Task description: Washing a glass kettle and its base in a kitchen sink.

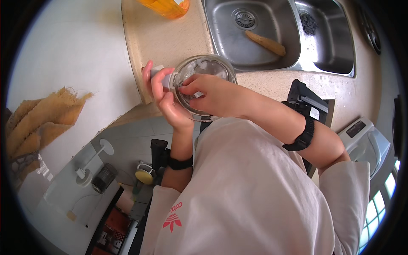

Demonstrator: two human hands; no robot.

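A clear round glass jug with a whitish handle is in front of my torso, near the counter's front edge. My left hand supports it from the left, the palm against its side and the fingers curled around the handle. Through the jug's mouth reaches my right hand, its fingertips bent inside the rim. Pinched in those fingers is a grey mesh-like scourer, mostly hidden by the hand; its exact kind is hard to tell. The inside of the glass looks wet.
Beyond the jug lies a double steel sink. A long tan loofah-like piece rests in the left basin, a dark clump in the right. An orange bottle stands at the back. A white wall borders the left.
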